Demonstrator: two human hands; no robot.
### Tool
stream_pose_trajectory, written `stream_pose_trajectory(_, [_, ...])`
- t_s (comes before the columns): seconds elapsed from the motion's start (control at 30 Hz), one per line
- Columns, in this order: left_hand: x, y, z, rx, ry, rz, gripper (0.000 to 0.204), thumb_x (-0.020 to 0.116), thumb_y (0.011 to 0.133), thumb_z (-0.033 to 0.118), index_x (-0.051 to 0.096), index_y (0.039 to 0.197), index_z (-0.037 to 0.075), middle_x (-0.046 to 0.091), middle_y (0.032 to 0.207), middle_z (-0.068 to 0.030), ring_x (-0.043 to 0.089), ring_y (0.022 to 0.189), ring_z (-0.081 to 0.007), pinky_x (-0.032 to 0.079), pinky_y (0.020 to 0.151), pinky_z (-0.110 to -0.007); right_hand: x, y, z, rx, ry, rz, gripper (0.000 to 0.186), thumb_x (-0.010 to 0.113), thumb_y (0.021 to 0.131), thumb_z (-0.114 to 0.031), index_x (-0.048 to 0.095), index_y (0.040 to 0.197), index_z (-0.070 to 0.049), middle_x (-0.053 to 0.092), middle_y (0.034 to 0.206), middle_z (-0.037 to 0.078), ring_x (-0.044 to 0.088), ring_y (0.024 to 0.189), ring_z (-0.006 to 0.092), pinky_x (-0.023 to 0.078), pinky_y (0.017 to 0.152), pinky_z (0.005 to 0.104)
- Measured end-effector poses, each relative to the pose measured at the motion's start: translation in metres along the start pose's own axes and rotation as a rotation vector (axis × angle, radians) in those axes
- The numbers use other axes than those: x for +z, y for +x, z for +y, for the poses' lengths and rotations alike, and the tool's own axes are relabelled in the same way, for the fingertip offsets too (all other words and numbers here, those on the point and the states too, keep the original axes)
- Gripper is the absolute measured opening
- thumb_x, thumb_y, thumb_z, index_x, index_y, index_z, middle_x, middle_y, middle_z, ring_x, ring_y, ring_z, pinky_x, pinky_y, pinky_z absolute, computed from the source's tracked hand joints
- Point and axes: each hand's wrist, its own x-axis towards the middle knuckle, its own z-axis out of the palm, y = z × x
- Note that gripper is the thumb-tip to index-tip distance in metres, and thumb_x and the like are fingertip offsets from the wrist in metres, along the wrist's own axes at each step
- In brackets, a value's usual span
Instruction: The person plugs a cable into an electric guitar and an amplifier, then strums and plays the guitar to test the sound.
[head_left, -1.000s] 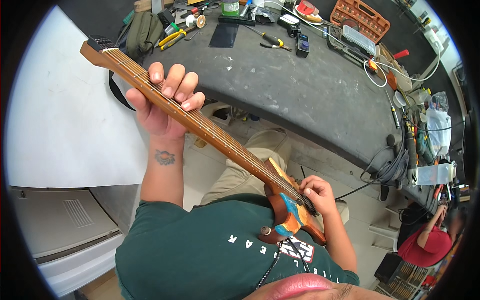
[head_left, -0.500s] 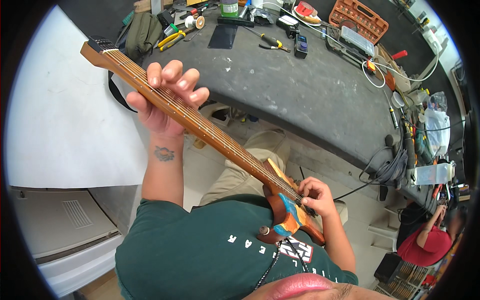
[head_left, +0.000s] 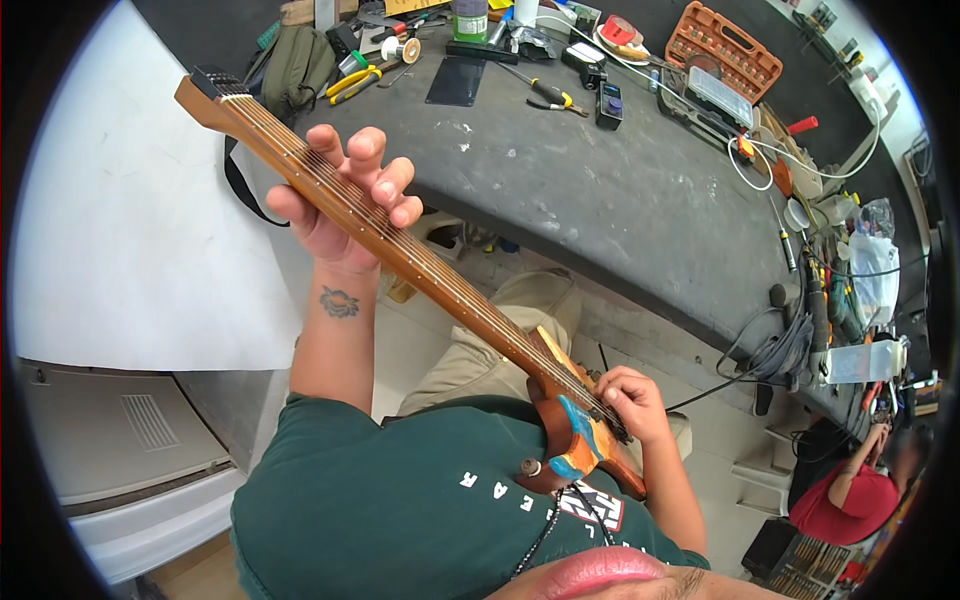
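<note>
An electric guitar (head_left: 455, 295) lies slantwise across my front, its headstock (head_left: 208, 95) toward the upper left. Its body (head_left: 575, 425) shows wood with blue and yellow patches against my green shirt. My left hand (head_left: 388, 184) is wrapped round the upper part of the neck, thumb behind and fingers curled over the strings. Near the bridge end, my right hand (head_left: 634, 402) sits at the strings with thumb and fingers pinched together. Whether a pick is between them is hidden.
A dark workbench (head_left: 560, 180) spans the far side, with pliers (head_left: 355, 84), a screwdriver (head_left: 548, 92), a small dark device (head_left: 608, 105) and an orange tool case (head_left: 722, 55). Cables (head_left: 785, 345) hang at its right end. A person in red (head_left: 845, 500) works at far right.
My left hand's fingers have shifted slightly on the strings, and the right hand's fingers have drawn in closer together. The whole view has moved a little.
</note>
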Motion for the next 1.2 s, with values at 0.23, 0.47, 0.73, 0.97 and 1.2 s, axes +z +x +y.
stream_pose_trajectory(0.23, [-0.009, -0.006, 0.004, 0.014, 0.009, -0.032, 0.058, 0.079, 0.097, 0.039, 0.059, 0.149, 0.021, 0.073, 0.129, -0.0047, 0.069, 0.116, -0.0308, 0.057, 0.101, -0.052, 0.000, -0.006, -0.013, -0.114, 0.288, -0.060, 0.036, 0.075, 0.092, -0.035, 0.066, 0.083, -0.001, 0.065, 0.113, 0.013, 0.063, 0.108, 0.0256, 0.050, 0.097, 0.0387])
stream_pose_trajectory(0.47, [-0.021, -0.009, 0.005, 0.014, -0.032, -0.122, 0.066, 0.074, 0.100, 0.045, 0.049, 0.157, 0.022, 0.067, 0.145, -0.0122, 0.065, 0.131, -0.0399, 0.050, 0.110, -0.064, 0.011, -0.018, 0.011, 0.158, 0.626, 0.145, 0.020, 0.076, 0.090, -0.017, 0.065, 0.082, -0.003, 0.062, 0.120, 0.014, 0.062, 0.118, 0.0306, 0.045, 0.110, 0.0465])
stream_pose_trajectory(0.73, [-0.006, -0.006, 0.007, -0.021, 0.030, -0.009, 0.059, 0.079, 0.097, 0.038, 0.059, 0.150, 0.022, 0.074, 0.135, -0.0062, 0.071, 0.123, -0.0313, 0.055, 0.108, -0.057, 0.004, -0.022, 0.016, 0.186, 0.398, 0.109, 0.017, 0.076, 0.090, -0.016, 0.068, 0.083, -0.002, 0.064, 0.123, 0.012, 0.062, 0.123, 0.0274, 0.044, 0.111, 0.0444])
stream_pose_trajectory(0.97, [-0.010, 0.000, -0.002, 0.009, -0.036, -0.033, 0.055, 0.076, 0.100, 0.042, 0.058, 0.146, 0.018, 0.073, 0.135, -0.0095, 0.070, 0.123, -0.0353, 0.052, 0.108, -0.062, -0.008, -0.026, 0.007, 0.008, 0.410, -0.049, 0.010, 0.072, 0.092, -0.009, 0.068, 0.085, -0.004, 0.066, 0.124, 0.011, 0.062, 0.120, 0.0226, 0.048, 0.104, 0.0375])
stream_pose_trajectory(1.2, [-0.001, 0.004, -0.001, 0.000, -0.082, 0.020, 0.026, 0.083, 0.094, 0.022, 0.066, 0.110, 0.011, 0.076, 0.125, -0.0049, 0.073, 0.107, -0.0219, 0.062, 0.092, -0.044, -0.009, -0.026, 0.005, 0.040, 0.454, -0.099, 0.012, 0.075, 0.090, -0.010, 0.067, 0.081, -0.005, 0.063, 0.134, 0.013, 0.063, 0.120, 0.0227, 0.049, 0.105, 0.0386])
